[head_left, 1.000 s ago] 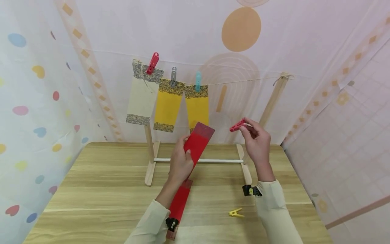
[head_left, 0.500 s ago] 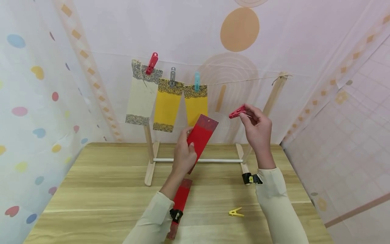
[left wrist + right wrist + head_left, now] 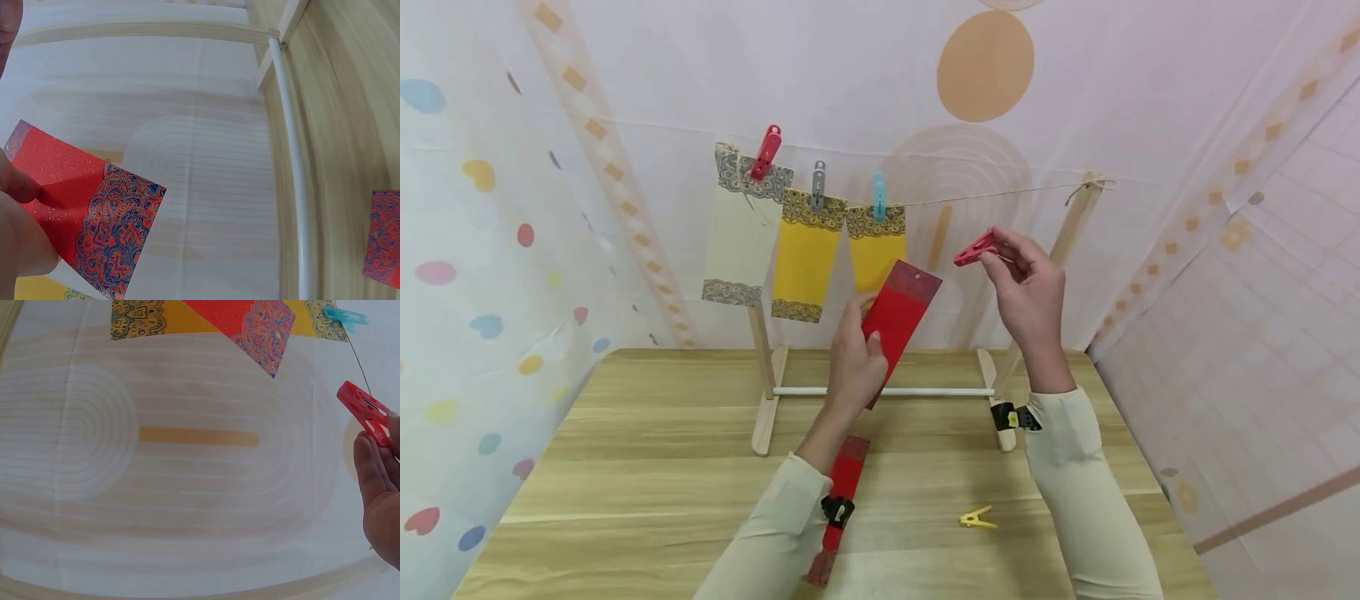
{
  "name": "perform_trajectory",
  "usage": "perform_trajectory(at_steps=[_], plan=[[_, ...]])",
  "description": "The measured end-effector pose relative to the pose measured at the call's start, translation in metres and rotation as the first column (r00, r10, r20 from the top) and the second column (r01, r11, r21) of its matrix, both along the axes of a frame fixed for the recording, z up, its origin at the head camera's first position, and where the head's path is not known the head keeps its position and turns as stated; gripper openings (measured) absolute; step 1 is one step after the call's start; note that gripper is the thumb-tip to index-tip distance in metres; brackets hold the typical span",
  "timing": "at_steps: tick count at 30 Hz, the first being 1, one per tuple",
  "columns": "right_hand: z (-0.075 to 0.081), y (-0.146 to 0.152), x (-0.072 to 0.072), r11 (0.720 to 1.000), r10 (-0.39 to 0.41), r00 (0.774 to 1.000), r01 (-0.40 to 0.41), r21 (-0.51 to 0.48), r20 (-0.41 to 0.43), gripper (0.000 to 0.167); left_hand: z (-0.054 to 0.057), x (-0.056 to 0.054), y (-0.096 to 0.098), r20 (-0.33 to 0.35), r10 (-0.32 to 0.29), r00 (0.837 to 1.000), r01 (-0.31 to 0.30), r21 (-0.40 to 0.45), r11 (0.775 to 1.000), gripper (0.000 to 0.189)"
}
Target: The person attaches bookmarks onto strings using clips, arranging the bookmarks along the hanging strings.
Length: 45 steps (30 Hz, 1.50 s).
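My left hand (image 3: 856, 358) grips a red bookmark-like card (image 3: 901, 308) with patterned ends, thumb on its front. In the head view the card is tilted, overlapping the lower part of a hanging yellow card (image 3: 877, 254). To the right, my right hand (image 3: 1030, 296) pinches a red clothespin (image 3: 976, 248) between thumb and fingers, just below the string (image 3: 1000, 194); the right wrist view shows this clothespin (image 3: 364, 412) too. Another yellow card (image 3: 806, 254) and a cream card (image 3: 741, 237) hang from the string by a grey clothespin (image 3: 818, 185) and a red one; a light blue clothespin (image 3: 879, 197) holds the nearer yellow card.
A wooden stand with a white crossbar (image 3: 936, 391) carries the string, its right post (image 3: 1075, 221) rising behind my right hand. On the wooden table (image 3: 647, 483) lie a second red card (image 3: 848, 475), partly under my left forearm, and a yellow clothespin (image 3: 977, 517).
Both hands have risen toward the string, the left carrying the red card up and slightly right, the right lifting the red clothespin. The hanging cards stay in place.
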State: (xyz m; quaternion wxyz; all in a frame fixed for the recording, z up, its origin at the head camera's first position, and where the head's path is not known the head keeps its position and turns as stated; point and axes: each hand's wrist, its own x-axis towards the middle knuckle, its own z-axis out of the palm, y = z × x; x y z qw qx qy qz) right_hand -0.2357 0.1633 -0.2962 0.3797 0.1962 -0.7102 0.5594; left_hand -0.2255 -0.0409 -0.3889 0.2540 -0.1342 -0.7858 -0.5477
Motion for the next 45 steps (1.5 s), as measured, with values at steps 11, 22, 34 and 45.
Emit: perform_trajectory(at_steps=[11, 22, 34, 45], plan=[[0.011, 0.000, -0.005, 1.000, 0.009, 1.000, -0.009, 0.013, -0.011, 0.033, 0.010, -0.006, 0.006, -0.056, 0.016, 0.998, -0.015, 0.004, 1.000, 0.052], [0.017, 0.004, -0.006, 1.000, 0.004, 1.000, -0.004, 0.011, -0.029, 0.033, 0.016, -0.009, 0.010, -0.061, 0.011, 0.998, -0.012, -0.001, 1.000, 0.052], [0.021, 0.003, -0.007, 1.000, 0.004, 0.999, -0.003, 0.025, -0.032, 0.034, 0.023, -0.010, 0.012, -0.070, 0.001, 0.998, -0.001, 0.008, 1.000, 0.052], [0.024, 0.002, -0.009, 0.999, 0.017, 0.999, -0.016, 0.028, -0.032, 0.036, 0.026, -0.011, 0.013, -0.103, 0.005, 0.995, -0.006, -0.010, 1.000, 0.052]])
